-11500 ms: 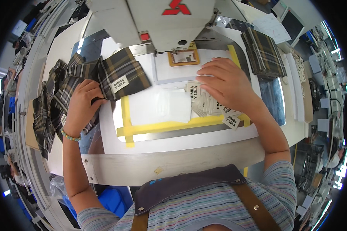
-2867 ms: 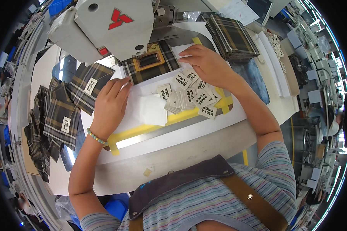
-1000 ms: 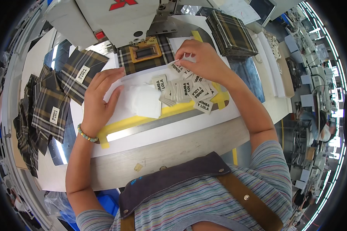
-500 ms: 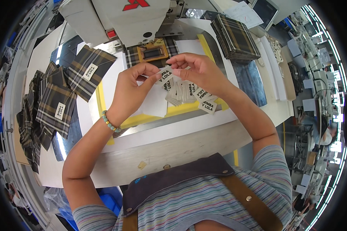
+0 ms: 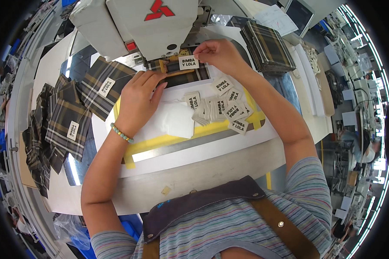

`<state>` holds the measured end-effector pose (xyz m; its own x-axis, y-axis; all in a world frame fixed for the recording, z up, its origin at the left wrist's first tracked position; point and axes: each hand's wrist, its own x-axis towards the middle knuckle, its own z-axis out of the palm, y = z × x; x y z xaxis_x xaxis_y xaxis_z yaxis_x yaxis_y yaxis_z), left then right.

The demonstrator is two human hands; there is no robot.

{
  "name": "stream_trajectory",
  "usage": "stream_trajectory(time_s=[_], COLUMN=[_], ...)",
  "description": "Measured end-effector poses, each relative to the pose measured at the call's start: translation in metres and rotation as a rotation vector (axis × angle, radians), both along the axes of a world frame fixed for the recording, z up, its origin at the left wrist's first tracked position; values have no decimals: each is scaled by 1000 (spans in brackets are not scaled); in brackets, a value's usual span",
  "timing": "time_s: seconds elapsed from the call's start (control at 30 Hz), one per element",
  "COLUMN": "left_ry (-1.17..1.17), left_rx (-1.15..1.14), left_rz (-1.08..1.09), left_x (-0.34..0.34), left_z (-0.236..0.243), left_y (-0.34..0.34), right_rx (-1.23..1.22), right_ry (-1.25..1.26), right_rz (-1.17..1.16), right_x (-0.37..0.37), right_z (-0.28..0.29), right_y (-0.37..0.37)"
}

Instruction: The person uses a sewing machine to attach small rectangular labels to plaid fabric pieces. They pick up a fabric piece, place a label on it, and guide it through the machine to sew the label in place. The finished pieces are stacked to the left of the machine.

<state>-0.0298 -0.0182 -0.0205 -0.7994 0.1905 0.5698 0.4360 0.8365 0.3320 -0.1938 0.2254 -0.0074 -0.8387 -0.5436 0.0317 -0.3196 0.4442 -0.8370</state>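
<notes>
My right hand (image 5: 212, 54) pinches a white printed label (image 5: 188, 62) by its right side, holding it over an orange metal frame (image 5: 177, 74) on plaid fabric (image 5: 194, 77) beneath the white machine head (image 5: 151, 30). My left hand (image 5: 140, 97) has its fingertips at the frame's left end, thumb apart, apparently holding nothing. Loose white labels (image 5: 220, 108) lie in an overlapping pile below my right hand, beside a sheaf of blank white squares (image 5: 177, 121). Plaid pieces with labels on them (image 5: 67, 121) lie heaped at the left.
A stack of plaid pieces (image 5: 268, 47) stands at the right, beside papers (image 5: 276, 23) and a screen (image 5: 298, 19). Yellow tape (image 5: 151, 142) borders the work plate. A blue bin (image 5: 129, 228) sits under the table. Co-workers (image 5: 367, 149) work at the far edges.
My right hand has lifted the label from the pile up over the frame. My left hand, which met it at the label half a second ago, has parted leftward to the frame's end.
</notes>
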Motion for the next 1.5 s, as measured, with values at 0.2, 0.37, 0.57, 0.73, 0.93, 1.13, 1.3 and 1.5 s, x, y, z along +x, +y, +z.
stream_trajectory(time_s=[0.2, 0.37, 0.57, 0.73, 0.93, 1.13, 1.3, 1.5], left_ry=[-30, -105, -162, -162, -161, -144, -114, -185], left_rx=[-46, -141, -206, -218, -194, -71, -119, -280], left_rz=[-102, -101, -97, -115, -120, -82, 40, -21], left_x=[-5, -6, -6, -7, -7, -6, -6, -6], left_z=[-4, -14, -15, -16, -16, -10, -8, -5], left_y=[-1, 3, 1, 0, -1, -4, -10, -25], right_rx=[50, 107, 173, 283, 177, 55, 145, 162], right_ry=[-46, 97, 579, 851, 973, 740, 875, 851], right_rz=[58, 126, 120, 319, 409, 428, 494, 479], right_x=[-19, -18, -2, 15, 17, 18, 15, 14], right_z=[-9, -12, -6, -12, -17, -39, -41, -40], right_y=[-27, -29, -15, 2, -7, -11, -14, -13])
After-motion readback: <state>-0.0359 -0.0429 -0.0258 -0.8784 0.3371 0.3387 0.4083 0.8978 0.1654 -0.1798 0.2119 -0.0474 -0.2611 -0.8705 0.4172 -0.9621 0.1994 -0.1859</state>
